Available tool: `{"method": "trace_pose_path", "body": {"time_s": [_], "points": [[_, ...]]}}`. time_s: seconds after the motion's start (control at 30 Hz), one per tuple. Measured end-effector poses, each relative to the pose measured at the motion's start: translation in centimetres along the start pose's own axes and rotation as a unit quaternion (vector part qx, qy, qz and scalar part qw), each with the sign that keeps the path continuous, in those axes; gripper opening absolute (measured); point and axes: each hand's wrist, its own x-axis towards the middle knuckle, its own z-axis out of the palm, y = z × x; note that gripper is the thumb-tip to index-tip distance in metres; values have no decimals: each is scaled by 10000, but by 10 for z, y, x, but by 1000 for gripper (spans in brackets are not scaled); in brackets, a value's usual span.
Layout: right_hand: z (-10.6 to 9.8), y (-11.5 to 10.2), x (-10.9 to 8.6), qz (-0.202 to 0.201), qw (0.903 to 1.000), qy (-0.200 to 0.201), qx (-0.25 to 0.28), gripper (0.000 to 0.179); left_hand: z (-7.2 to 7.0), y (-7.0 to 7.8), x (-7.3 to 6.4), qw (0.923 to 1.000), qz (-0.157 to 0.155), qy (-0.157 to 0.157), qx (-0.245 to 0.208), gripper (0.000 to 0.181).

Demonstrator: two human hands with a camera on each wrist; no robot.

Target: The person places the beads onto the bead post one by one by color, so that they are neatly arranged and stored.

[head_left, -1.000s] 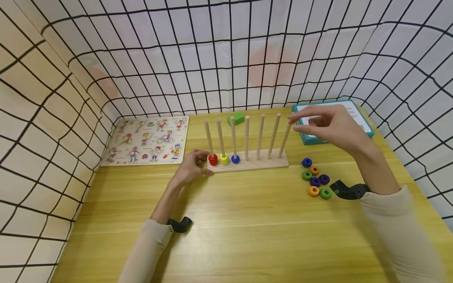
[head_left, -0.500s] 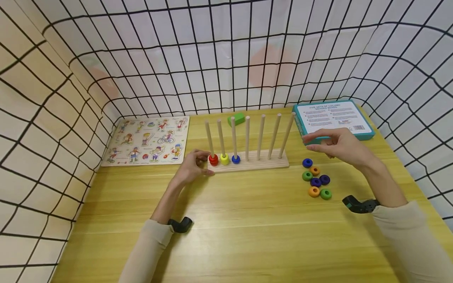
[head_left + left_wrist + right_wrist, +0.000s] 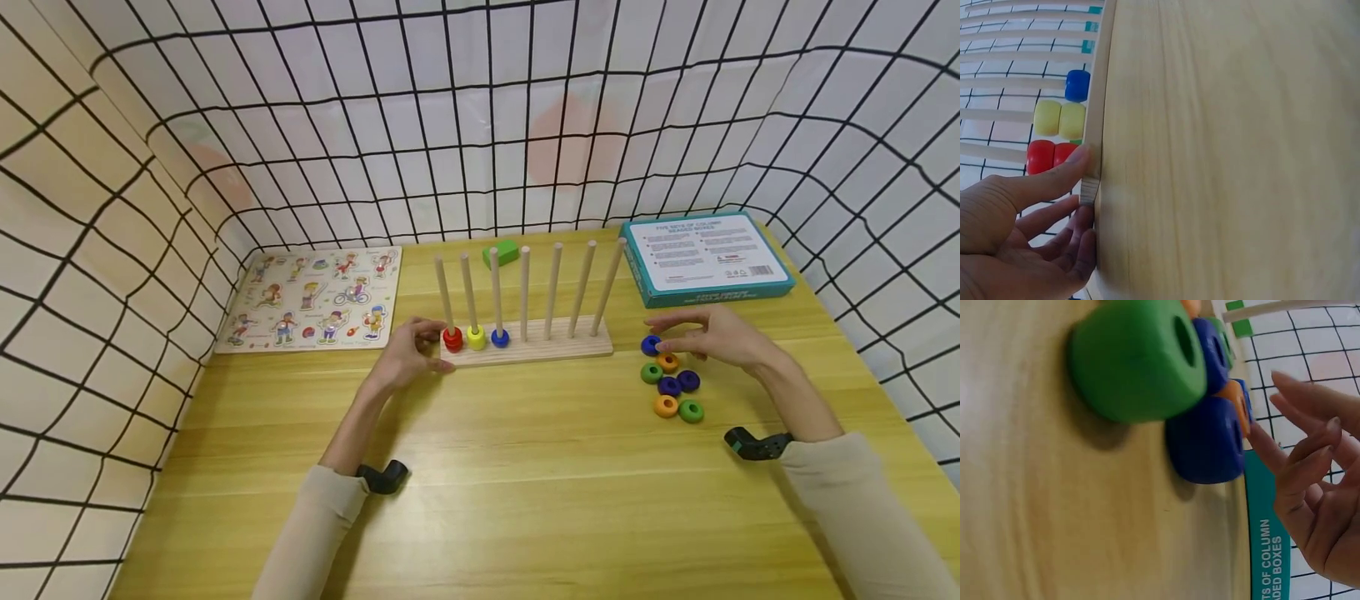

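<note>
My left hand (image 3: 405, 357) holds the left end of a wooden peg stand (image 3: 540, 342), its thumb on the front edge and its fingers round the end. Two red beads (image 3: 1041, 156), two yellow beads (image 3: 1047, 117) and one blue bead (image 3: 1077, 85) sit on the first three pegs from the left; the other pegs are bare. At the right, my right hand (image 3: 716, 337) reaches over a loose blue bead (image 3: 648, 344), thumb and index finger apart, with the thumb tip overlapping the bead in the head view. Close by lie orange (image 3: 665, 406), green (image 3: 691, 411) and dark purple (image 3: 688, 381) beads.
A teal box (image 3: 705, 258) lies behind my right hand. Behind the stand is a green block (image 3: 501, 252), and a picture puzzle board (image 3: 311, 300) lies at the left. Black wire mesh (image 3: 487, 150) encloses the table's back and sides.
My right hand has drawn back from the rightmost peg, moved right past the teal box, and come down to the loose blue bead. My left hand stays on the stand's end.
</note>
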Motion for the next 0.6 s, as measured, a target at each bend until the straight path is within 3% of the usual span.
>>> {"method": "trace_pose_path", "body": {"time_s": [0.6], "points": [[13, -1, 8, 461, 9987, 137, -192, 51, 0, 0, 0, 10000, 2, -1, -81, 71]]}}
